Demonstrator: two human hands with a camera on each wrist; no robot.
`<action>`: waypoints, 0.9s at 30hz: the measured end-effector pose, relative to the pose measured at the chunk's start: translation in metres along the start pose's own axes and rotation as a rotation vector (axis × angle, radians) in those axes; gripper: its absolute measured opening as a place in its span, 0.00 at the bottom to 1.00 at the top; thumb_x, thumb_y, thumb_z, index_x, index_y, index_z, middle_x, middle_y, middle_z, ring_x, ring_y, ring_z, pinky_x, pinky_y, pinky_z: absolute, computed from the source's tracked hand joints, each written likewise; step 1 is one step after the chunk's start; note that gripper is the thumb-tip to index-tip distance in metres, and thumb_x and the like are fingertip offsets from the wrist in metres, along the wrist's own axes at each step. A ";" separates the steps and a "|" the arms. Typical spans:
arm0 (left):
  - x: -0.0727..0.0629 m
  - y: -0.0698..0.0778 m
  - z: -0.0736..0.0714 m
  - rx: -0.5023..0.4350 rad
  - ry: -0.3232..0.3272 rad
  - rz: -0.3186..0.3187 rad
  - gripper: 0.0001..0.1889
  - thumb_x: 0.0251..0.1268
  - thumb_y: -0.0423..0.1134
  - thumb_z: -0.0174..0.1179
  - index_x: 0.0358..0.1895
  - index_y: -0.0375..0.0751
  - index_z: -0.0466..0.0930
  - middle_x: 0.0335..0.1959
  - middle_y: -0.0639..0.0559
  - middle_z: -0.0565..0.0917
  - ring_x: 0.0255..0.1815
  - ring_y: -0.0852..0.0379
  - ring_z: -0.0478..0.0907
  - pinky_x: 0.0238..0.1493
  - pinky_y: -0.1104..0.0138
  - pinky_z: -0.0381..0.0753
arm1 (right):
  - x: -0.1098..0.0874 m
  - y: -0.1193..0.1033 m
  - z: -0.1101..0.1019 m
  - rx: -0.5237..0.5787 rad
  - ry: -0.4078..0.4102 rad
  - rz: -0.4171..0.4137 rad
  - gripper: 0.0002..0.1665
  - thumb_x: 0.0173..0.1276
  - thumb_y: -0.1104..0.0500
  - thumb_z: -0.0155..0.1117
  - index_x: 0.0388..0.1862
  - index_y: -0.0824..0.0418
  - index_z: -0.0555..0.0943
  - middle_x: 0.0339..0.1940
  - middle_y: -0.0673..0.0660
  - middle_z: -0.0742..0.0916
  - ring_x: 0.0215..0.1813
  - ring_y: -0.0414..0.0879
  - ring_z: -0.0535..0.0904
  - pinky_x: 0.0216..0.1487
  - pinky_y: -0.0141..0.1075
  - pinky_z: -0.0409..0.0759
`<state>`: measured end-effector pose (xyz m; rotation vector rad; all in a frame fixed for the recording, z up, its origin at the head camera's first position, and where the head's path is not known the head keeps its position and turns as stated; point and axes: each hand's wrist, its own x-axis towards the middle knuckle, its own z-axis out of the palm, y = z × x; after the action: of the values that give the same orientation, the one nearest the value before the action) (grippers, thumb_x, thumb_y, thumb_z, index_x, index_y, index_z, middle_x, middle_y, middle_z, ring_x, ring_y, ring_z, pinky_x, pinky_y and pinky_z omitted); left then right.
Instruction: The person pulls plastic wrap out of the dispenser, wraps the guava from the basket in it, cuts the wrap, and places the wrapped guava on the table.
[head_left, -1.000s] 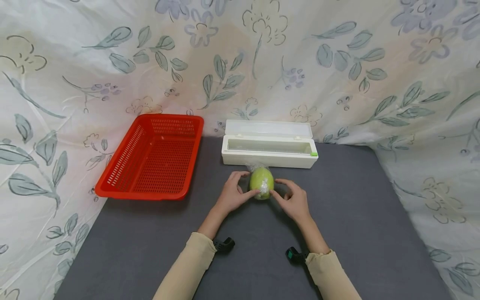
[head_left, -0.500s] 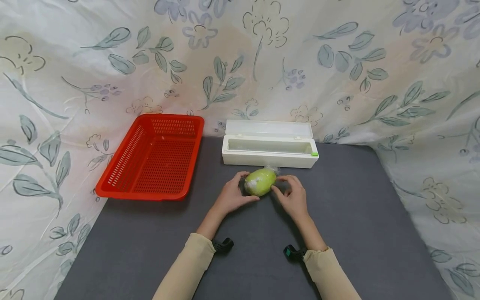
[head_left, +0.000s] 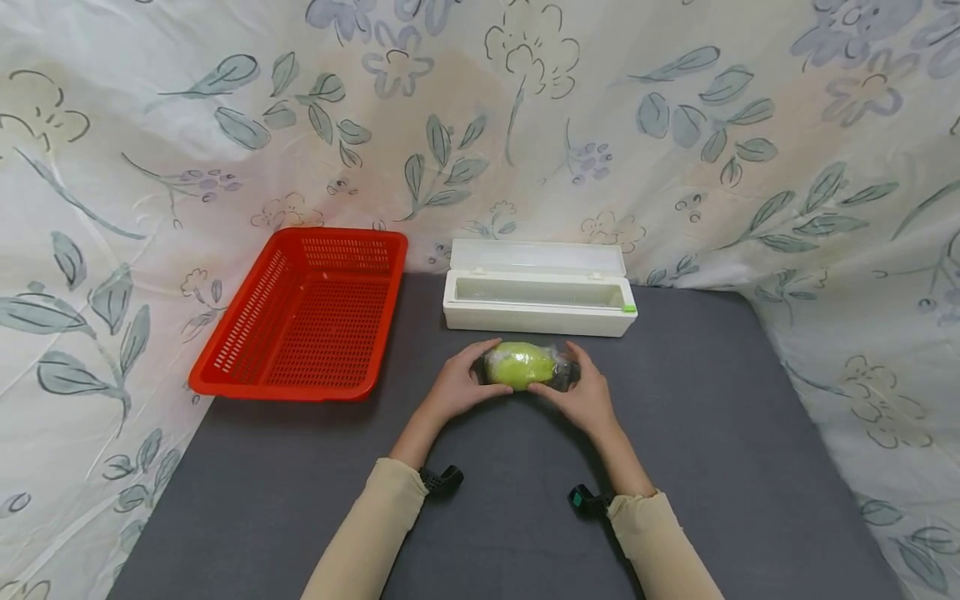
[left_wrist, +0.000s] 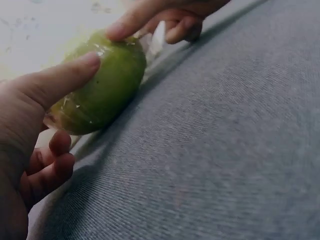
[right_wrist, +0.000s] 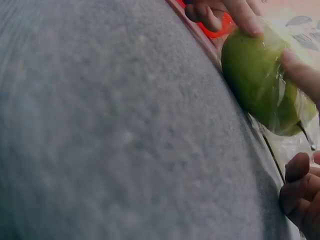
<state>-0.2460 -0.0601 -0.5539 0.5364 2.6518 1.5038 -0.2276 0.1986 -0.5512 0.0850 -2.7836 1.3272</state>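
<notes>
An oval yellow-green fruit (head_left: 521,365), wrapped in clear cling film, lies crosswise on the grey tabletop in front of the white box. My left hand (head_left: 457,385) holds its left end, the thumb (left_wrist: 75,77) pressed on the near side. At the right end, my right hand (head_left: 577,395) grips the fruit and its loose film (head_left: 562,367) between thumb and fingers. The right wrist view shows a thin dark stem (right_wrist: 303,131) under the film at that end. The fingers behind the fruit are partly hidden in the head view.
A long white box (head_left: 540,321) stands with its lid (head_left: 537,257) raised, just behind the hands; a small green piece (head_left: 628,308) sits at its right end. To the left is a red perforated plastic basket (head_left: 288,390). Flowered cloth (head_left: 525,167) hangs behind the grey table (head_left: 720,433).
The fruit has turned from pointing away from me to lying crosswise, its film tail now at the right. My fingers have shifted round its two ends.
</notes>
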 end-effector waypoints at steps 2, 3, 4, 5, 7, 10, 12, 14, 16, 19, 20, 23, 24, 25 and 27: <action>0.001 -0.001 0.000 -0.041 0.005 -0.001 0.46 0.57 0.48 0.82 0.80 0.47 0.71 0.67 0.44 0.83 0.16 0.62 0.68 0.22 0.68 0.73 | 0.001 0.002 -0.002 0.074 0.011 0.046 0.48 0.73 0.43 0.73 0.81 0.66 0.67 0.62 0.71 0.85 0.24 0.46 0.79 0.30 0.35 0.76; 0.002 -0.002 -0.001 -0.068 0.006 -0.006 0.46 0.56 0.46 0.83 0.79 0.47 0.71 0.62 0.43 0.85 0.15 0.62 0.67 0.21 0.68 0.73 | 0.002 0.002 -0.003 0.117 0.017 0.074 0.41 0.78 0.44 0.67 0.79 0.66 0.70 0.54 0.72 0.87 0.22 0.46 0.78 0.29 0.35 0.76; 0.002 -0.002 -0.001 -0.098 0.004 -0.014 0.46 0.56 0.45 0.83 0.79 0.47 0.72 0.53 0.43 0.87 0.13 0.62 0.66 0.20 0.67 0.71 | 0.003 0.003 -0.004 0.169 0.020 0.107 0.36 0.83 0.44 0.61 0.77 0.66 0.73 0.46 0.71 0.88 0.20 0.45 0.77 0.27 0.34 0.75; 0.002 -0.003 -0.002 -0.126 0.002 -0.024 0.46 0.56 0.44 0.83 0.79 0.48 0.72 0.43 0.44 0.88 0.12 0.61 0.65 0.19 0.67 0.70 | 0.005 0.004 -0.006 0.223 0.025 0.140 0.31 0.86 0.46 0.55 0.75 0.66 0.75 0.38 0.69 0.88 0.18 0.44 0.75 0.25 0.34 0.75; 0.003 -0.005 -0.002 -0.163 0.003 -0.038 0.45 0.55 0.43 0.84 0.78 0.50 0.73 0.35 0.53 0.85 0.12 0.62 0.64 0.18 0.67 0.69 | 0.007 0.007 -0.008 0.320 0.025 0.208 0.28 0.88 0.48 0.50 0.71 0.65 0.80 0.25 0.62 0.84 0.14 0.42 0.70 0.21 0.34 0.71; 0.004 -0.008 -0.002 -0.167 -0.008 -0.050 0.43 0.56 0.44 0.83 0.77 0.53 0.75 0.16 0.61 0.69 0.11 0.63 0.62 0.18 0.69 0.67 | 0.010 0.010 -0.010 0.393 0.027 0.276 0.23 0.85 0.52 0.58 0.66 0.66 0.84 0.25 0.49 0.84 0.15 0.38 0.67 0.20 0.32 0.68; 0.005 -0.009 -0.001 -0.164 -0.012 -0.050 0.42 0.57 0.44 0.83 0.77 0.53 0.75 0.13 0.64 0.65 0.10 0.63 0.60 0.17 0.69 0.66 | 0.010 0.011 -0.010 0.410 0.066 0.287 0.20 0.81 0.54 0.66 0.61 0.66 0.87 0.28 0.47 0.87 0.17 0.35 0.69 0.20 0.30 0.69; 0.005 -0.009 -0.001 -0.159 -0.014 -0.048 0.43 0.57 0.45 0.82 0.78 0.51 0.75 0.10 0.59 0.61 0.10 0.63 0.57 0.17 0.69 0.64 | 0.009 0.010 -0.010 0.419 0.126 0.251 0.17 0.78 0.56 0.70 0.56 0.66 0.89 0.34 0.51 0.90 0.17 0.34 0.70 0.20 0.29 0.69; 0.005 -0.009 -0.001 -0.145 -0.007 -0.042 0.43 0.57 0.45 0.82 0.77 0.49 0.75 0.14 0.56 0.69 0.10 0.63 0.57 0.17 0.69 0.64 | 0.008 0.008 -0.008 0.405 0.192 0.166 0.14 0.76 0.58 0.72 0.53 0.65 0.91 0.40 0.57 0.93 0.20 0.31 0.75 0.22 0.27 0.71; 0.005 -0.006 -0.001 -0.105 0.004 -0.021 0.42 0.57 0.46 0.83 0.77 0.46 0.75 0.38 0.49 0.90 0.11 0.63 0.60 0.18 0.69 0.67 | 0.006 0.002 -0.006 0.325 0.269 -0.031 0.09 0.74 0.61 0.73 0.48 0.64 0.92 0.43 0.63 0.93 0.22 0.31 0.79 0.22 0.24 0.71; 0.005 -0.005 -0.002 -0.092 0.004 -0.013 0.43 0.57 0.46 0.82 0.77 0.46 0.75 0.50 0.47 0.90 0.12 0.63 0.62 0.19 0.69 0.69 | 0.005 0.000 -0.005 0.271 0.284 -0.104 0.08 0.74 0.62 0.73 0.47 0.64 0.93 0.44 0.63 0.93 0.23 0.31 0.80 0.23 0.23 0.72; 0.006 -0.004 -0.003 -0.053 0.002 0.014 0.43 0.58 0.47 0.82 0.77 0.43 0.74 0.71 0.44 0.81 0.14 0.63 0.66 0.22 0.69 0.72 | 0.003 -0.005 -0.002 0.125 0.288 -0.296 0.06 0.74 0.64 0.71 0.45 0.64 0.93 0.44 0.61 0.93 0.22 0.33 0.79 0.24 0.23 0.72; 0.006 -0.004 -0.004 -0.047 0.000 0.020 0.43 0.59 0.46 0.81 0.77 0.43 0.73 0.70 0.43 0.81 0.15 0.63 0.66 0.23 0.69 0.73 | 0.002 -0.006 -0.002 0.096 0.278 -0.342 0.07 0.74 0.66 0.70 0.45 0.64 0.92 0.44 0.61 0.92 0.21 0.34 0.77 0.23 0.23 0.71; 0.006 -0.004 -0.005 -0.043 -0.001 0.024 0.43 0.59 0.46 0.81 0.78 0.42 0.73 0.70 0.42 0.81 0.15 0.63 0.67 0.23 0.69 0.73 | 0.002 -0.005 -0.001 0.075 0.269 -0.375 0.08 0.74 0.68 0.69 0.45 0.64 0.93 0.45 0.61 0.92 0.20 0.33 0.75 0.23 0.24 0.71; 0.006 -0.004 -0.007 -0.035 -0.004 0.034 0.43 0.60 0.45 0.81 0.78 0.42 0.72 0.70 0.41 0.81 0.15 0.62 0.67 0.23 0.69 0.74 | 0.001 -0.002 -0.002 0.067 0.244 -0.407 0.11 0.72 0.71 0.67 0.46 0.64 0.93 0.45 0.60 0.92 0.18 0.33 0.71 0.21 0.25 0.68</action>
<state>-0.2538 -0.0656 -0.5526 0.5838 2.6210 1.5540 -0.2287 0.1984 -0.5480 0.4346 -2.3563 1.2304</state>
